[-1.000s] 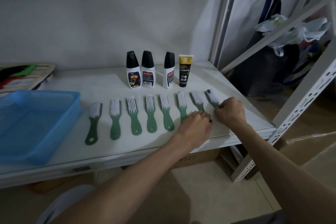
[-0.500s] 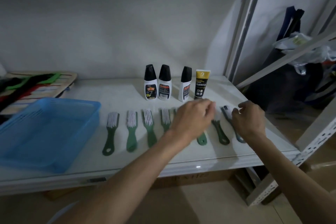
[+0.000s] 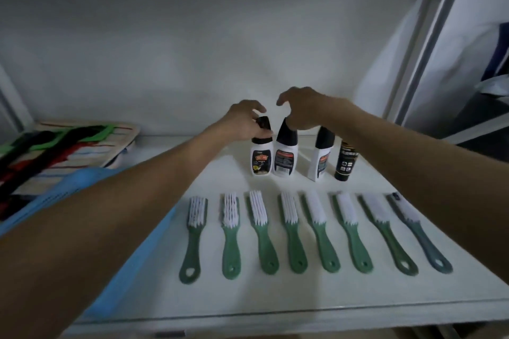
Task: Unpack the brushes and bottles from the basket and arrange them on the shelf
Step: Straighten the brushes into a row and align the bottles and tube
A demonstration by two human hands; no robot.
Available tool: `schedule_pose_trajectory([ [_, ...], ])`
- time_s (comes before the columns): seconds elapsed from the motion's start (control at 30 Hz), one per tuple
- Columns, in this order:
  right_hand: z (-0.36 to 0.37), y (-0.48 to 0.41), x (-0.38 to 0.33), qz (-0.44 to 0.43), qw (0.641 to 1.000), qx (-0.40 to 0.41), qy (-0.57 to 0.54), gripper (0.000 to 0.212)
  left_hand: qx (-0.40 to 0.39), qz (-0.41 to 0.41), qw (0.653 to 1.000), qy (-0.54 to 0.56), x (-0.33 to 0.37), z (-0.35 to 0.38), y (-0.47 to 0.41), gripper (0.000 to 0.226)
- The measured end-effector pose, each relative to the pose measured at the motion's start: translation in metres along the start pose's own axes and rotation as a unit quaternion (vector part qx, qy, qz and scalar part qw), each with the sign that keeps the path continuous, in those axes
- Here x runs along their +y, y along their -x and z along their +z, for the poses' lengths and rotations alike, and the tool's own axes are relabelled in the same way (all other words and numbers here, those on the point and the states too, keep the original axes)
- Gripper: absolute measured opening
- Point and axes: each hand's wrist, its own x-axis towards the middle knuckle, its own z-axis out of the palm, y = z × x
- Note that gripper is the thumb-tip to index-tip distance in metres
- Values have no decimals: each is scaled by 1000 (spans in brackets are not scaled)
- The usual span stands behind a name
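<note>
Head view only. Bottles in a row at back of shelf (image 3: 275,294), upright: first bottle (image 3: 261,157) and second bottle (image 3: 286,155) touching side by side, third bottle (image 3: 321,158) apart to the right, black tube (image 3: 345,161) just beside it. Left hand (image 3: 243,124) pinched narrow round black cap of first bottle, thumb and fingers in contact. Right hand (image 3: 305,113) curled over cap of second bottle, palm hiding the cap top; closed on it or only resting, cannot tell.

Handling, as judged: small plastic bottles, light, stiff, smooth and likely a bit slippery; tapered caps narrow, so easily tipped if pushed at the top. Better held lower, round the white body, for shifting.

Brushes (image 3: 292,228) flat in a neat row nearer the front, eight in all, bristles toward the wall, green handles toward the edge, rightmost one greyer; rigid plastic, light, best taken by the handle.

Blue basket (image 3: 68,190) at left, mostly hidden under left forearm. Striped bag or mat (image 3: 82,143) behind it. Shelf post (image 3: 429,44) at right, well clear. Nothing between hands and bottles; neighbouring bottles the only thing to knock.
</note>
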Motion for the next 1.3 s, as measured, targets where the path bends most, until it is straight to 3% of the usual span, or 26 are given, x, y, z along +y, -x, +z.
schedule_pose_trajectory([
  [0.1, 11, -11, -5, 5, 992, -106, 62, 59, 0, 35, 998, -55, 4, 6, -9, 44],
  [0.2, 22, -14, -9, -26, 996, -58, 67, 37, 10, 33, 998, -56, -2, 0, -9, 39],
  [0.3, 24, -13, -13, -4, 998, -44, 36, 29, 11, 37, 998, -59, -14, -11, 2, 42],
  [0.47, 29, -12, -32, -6, 998, -54, 8, 41, 7, 50, 996, -80, -34, -34, 24, 39],
  [0.63, 28, -5, -46, -5, 991, -76, 114, 59, 3, 43, 995, -87, -52, -51, 39, 35],
  [0.8, 29, -6, -39, -37, 980, -161, 114, 53, -30, 60, 994, -92, -52, -48, 44, 39],
  [0.93, 32, -6, -32, -45, 986, -132, 88, 46, -51, 55, 991, -107, -52, -37, 42, 49],
  [1.3, 49, -17, -20, -24, 998, -62, 5, 56, -44, -9, 994, -100, -48, -43, 37, 60],
])
